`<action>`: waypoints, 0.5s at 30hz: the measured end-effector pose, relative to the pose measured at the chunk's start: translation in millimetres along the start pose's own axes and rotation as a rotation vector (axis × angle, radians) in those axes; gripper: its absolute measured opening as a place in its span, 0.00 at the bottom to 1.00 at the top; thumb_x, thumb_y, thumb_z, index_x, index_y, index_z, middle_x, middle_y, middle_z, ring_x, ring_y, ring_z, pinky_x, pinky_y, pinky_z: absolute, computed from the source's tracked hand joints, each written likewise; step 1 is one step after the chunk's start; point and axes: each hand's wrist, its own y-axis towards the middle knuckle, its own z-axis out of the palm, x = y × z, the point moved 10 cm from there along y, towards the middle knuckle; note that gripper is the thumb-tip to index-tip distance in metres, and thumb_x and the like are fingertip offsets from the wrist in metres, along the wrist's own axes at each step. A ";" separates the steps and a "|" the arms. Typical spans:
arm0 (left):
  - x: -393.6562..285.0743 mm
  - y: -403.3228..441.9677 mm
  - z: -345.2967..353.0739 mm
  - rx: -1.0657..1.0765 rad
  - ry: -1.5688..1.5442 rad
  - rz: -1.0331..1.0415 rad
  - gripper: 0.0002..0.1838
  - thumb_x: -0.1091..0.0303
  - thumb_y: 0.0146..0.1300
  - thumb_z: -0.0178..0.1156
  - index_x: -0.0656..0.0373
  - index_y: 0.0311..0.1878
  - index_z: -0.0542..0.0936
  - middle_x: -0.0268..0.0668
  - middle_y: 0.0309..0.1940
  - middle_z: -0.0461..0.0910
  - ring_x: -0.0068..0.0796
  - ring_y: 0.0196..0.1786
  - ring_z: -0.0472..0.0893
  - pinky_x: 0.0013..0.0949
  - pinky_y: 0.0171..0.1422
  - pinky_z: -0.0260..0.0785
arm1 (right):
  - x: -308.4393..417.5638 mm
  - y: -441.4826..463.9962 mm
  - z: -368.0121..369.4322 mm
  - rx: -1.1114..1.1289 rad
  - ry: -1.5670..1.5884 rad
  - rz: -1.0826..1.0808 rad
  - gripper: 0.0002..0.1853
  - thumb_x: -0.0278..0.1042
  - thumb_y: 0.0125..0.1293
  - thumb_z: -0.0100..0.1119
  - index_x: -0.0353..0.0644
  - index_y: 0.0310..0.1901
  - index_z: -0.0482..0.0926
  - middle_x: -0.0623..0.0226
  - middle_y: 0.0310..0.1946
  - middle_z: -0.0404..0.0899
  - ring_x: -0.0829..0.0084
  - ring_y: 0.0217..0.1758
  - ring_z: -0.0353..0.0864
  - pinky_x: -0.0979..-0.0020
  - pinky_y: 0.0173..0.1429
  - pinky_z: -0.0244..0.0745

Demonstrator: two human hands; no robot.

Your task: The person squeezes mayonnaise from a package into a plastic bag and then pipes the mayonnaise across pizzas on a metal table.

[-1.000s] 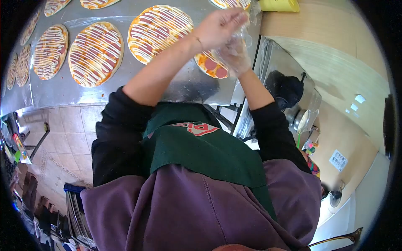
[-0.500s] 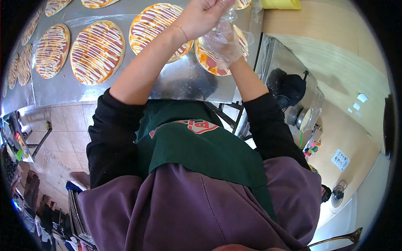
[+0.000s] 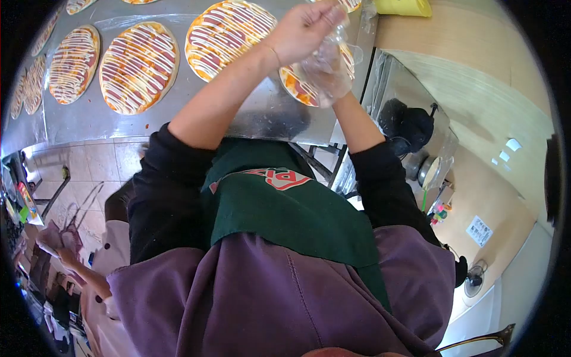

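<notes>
My left hand (image 3: pixel 305 31), bare, is closed in a pinch on the clear plastic glove (image 3: pixel 324 77) near its finger end. The loose glove covers my right hand (image 3: pixel 332 59) down to the wrist. My right fingers are hidden behind the left hand and the crinkled plastic. Below both hands lies a pizza (image 3: pixel 300 86) with sausage slices and white sauce lines, partly covered from view. Left of it, under my left forearm, is another sauced pizza (image 3: pixel 229 35).
More sauced pizzas, such as a large one (image 3: pixel 138 68) and a narrower-looking one (image 3: pixel 74 64), line the metal table (image 3: pixel 238 122). A yellow object (image 3: pixel 404 6) rests at the upper right. Another person's arm (image 3: pixel 89 276) shows at lower left.
My left hand has shifted a little right, still at the glove. The gloved right hand has moved slightly. Another person has come into view at lower left.
</notes>
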 end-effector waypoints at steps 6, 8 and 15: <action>12.6 -8.3 -4.8 -0.023 0.020 -0.033 0.19 0.51 0.81 0.55 0.56 0.57 0.82 0.19 0.27 0.71 0.07 0.27 0.65 0.20 0.30 0.61 | 5.1 -1.7 -0.3 -0.071 0.111 -0.039 0.29 0.31 0.65 0.68 0.43 0.67 0.71 0.62 0.53 0.82 0.67 0.56 0.82 0.66 0.60 0.76; 11.8 -15.7 15.0 -0.018 0.050 -0.044 0.20 0.52 0.81 0.54 0.59 0.58 0.81 0.20 0.28 0.74 0.09 0.30 0.68 0.21 0.34 0.66 | -13.6 -17.5 -6.6 -0.008 -0.003 0.070 0.30 0.29 0.67 0.68 0.41 0.69 0.68 0.64 0.57 0.78 0.70 0.59 0.80 0.68 0.63 0.76; 15.9 -17.1 13.8 -0.007 0.035 -0.083 0.20 0.51 0.81 0.54 0.59 0.58 0.81 0.21 0.31 0.76 0.10 0.34 0.70 0.21 0.39 0.68 | -9.1 -18.6 -5.6 -0.017 -0.005 0.085 0.28 0.30 0.69 0.67 0.39 0.68 0.70 0.65 0.58 0.79 0.72 0.59 0.79 0.70 0.63 0.76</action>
